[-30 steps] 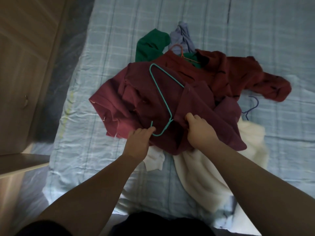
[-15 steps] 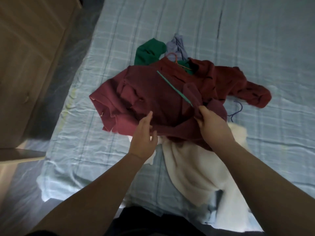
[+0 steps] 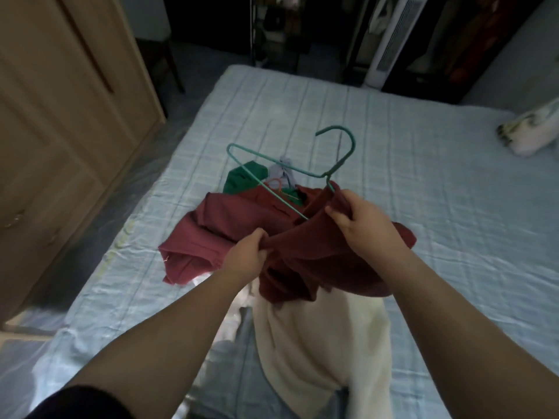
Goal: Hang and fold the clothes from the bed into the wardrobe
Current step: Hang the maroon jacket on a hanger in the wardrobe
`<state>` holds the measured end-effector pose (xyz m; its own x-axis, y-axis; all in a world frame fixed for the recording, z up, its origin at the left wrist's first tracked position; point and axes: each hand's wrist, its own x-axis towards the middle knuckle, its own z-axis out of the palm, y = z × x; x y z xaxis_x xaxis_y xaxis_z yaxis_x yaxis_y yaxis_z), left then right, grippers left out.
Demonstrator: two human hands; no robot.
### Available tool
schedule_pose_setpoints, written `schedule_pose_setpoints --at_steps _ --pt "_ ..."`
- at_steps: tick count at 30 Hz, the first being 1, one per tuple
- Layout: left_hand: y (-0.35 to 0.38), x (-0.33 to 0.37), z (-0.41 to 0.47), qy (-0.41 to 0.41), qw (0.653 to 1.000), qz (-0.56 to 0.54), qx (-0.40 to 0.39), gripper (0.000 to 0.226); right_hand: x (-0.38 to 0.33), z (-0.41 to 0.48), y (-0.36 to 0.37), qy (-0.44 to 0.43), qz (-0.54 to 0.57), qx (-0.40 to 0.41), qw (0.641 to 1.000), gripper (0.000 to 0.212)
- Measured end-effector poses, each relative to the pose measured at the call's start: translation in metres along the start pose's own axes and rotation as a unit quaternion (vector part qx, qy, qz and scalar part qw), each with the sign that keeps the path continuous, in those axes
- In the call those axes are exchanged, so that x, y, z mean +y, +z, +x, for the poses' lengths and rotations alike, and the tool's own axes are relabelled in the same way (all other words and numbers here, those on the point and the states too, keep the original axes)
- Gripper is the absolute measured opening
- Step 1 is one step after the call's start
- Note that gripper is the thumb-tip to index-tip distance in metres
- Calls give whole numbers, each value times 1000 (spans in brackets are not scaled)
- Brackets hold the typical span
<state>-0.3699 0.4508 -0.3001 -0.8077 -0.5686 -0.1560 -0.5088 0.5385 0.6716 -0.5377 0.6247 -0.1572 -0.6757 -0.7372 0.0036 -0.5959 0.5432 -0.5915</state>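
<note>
Head camera looks down over a bed (image 3: 408, 152) covered in a pale blue checked sheet. Both hands hold a maroon garment (image 3: 239, 225) lifted partly off the pile. The left hand (image 3: 246, 257) has its fingers curled tight round a bunched fold near the middle. The right hand (image 3: 364, 220) grips the cloth's upper edge, thumb on the near side. A teal hanger (image 3: 302, 173) sticks up out of the garment just beyond the right hand, its hook pointing up and one shoulder reaching left; its lower part is hidden in the cloth. The garment's left part lies on the sheet. Behind it lie a green garment (image 3: 242, 182), a lilac cloth (image 3: 286, 170) and an orange hanger (image 3: 276, 186), close together. A cream garment (image 3: 320, 343) lies under the maroon one and spreads toward the camera. A wooden wardrobe (image 3: 60, 122) stands to the left of the bed, doors closed. A white tower fan (image 3: 390, 43) stands past the far end.
</note>
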Motion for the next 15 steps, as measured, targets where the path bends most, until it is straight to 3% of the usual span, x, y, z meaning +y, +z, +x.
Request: schedule_pose_setpoints --at_steps 6,10,15 --pt "-51 30 -28 -20 996 -63 61 6 2 -24 -27 -13 -7 16 1000 56" --pt "-86 37 -43 -35 991 -44 119 19 2 -33 -42 -50 0 22 999 54" --pt "-134 62 -46 72 979 87 172 29 2 -30 -55 -63 -28 -2 998 47"
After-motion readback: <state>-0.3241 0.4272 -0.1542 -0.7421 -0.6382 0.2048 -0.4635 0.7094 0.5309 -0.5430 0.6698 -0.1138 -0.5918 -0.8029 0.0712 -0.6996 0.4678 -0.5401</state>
